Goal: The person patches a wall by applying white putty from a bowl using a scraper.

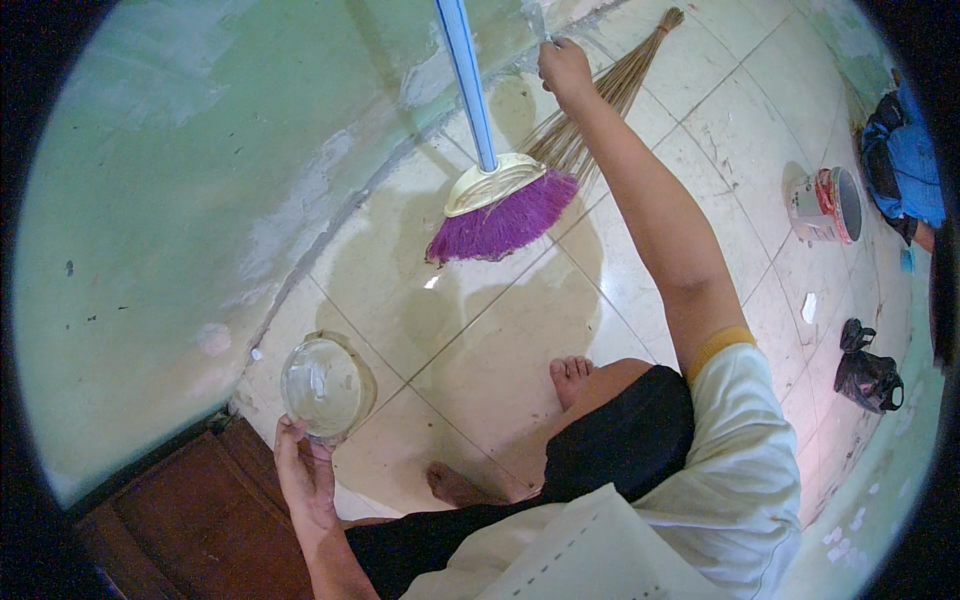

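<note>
Low on the left, my left hand [305, 468] grips the near rim of a round, clear container [322, 385] beside the wall. My right arm reaches far forward, and my right hand [566, 70] is closed at the foot of the wall. Something pale and see-through shows just beyond its fingers, too small to name. Beneath that forearm lies a stick broom [628, 82] of thin brown twigs. Just left of it, a broom with purple bristles [510, 218] and a blue handle [468, 85] stands with its bristles down.
Brown wooden furniture [200, 520] sits at lower left by the green wall [180, 220]. Right of me on the tiled floor [700, 165] are a paint bucket [828, 205] lying on its side and a black plastic bag [868, 382]. Blue cloth [905, 150] shows at the far right.
</note>
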A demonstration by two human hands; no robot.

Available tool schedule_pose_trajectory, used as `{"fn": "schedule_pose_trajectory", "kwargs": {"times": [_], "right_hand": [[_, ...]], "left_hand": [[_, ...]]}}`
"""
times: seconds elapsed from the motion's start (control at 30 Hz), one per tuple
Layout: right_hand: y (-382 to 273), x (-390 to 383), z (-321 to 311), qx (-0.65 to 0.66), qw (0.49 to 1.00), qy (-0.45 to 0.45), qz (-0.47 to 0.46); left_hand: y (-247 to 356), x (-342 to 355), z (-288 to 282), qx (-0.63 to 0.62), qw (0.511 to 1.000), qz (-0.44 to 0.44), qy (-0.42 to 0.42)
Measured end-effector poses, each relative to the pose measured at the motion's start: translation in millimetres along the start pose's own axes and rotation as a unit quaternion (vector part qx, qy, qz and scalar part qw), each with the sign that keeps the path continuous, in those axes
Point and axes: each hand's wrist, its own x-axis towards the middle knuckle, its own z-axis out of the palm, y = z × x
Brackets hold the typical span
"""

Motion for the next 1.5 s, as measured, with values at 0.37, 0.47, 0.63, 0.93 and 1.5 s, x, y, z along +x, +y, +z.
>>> {"fn": "schedule_pose_trajectory", "kwargs": {"times": [0.37, 0.47, 0.63, 0.93, 1.5], "right_hand": [[-44.4, -49.6, 5.8, -0.022, 0.997, 0.039, -0.068], [-29.1, -22.8, -4.0, -0.036, 0.998, 0.04, -0.017], [-33.5, -12.4, 6.2, -0.044, 0.997, 0.01, -0.07], [-56.3, -46.8, -4.1, -0.077, 0.989, 0.037, -0.116], [-66.9, -32.2, -13.9, -0.14, 0.976, 0.073, -0.153]], "left_hand": [[1.5, -1.3, 3.8, -0.005, 1.0, -0.004, 0.012], [1.2, 1.0, 5.5, -0.005, 1.0, 0.001, 0.002], [-2.0, 3.8, 2.1, -0.009, 1.0, 0.004, 0.013], [0.4, -0.6, 4.1, 0.018, 1.0, 0.008, 0.015], [1.0, 0.2, 12.3, 0.028, 1.0, 0.007, 0.004]]}}
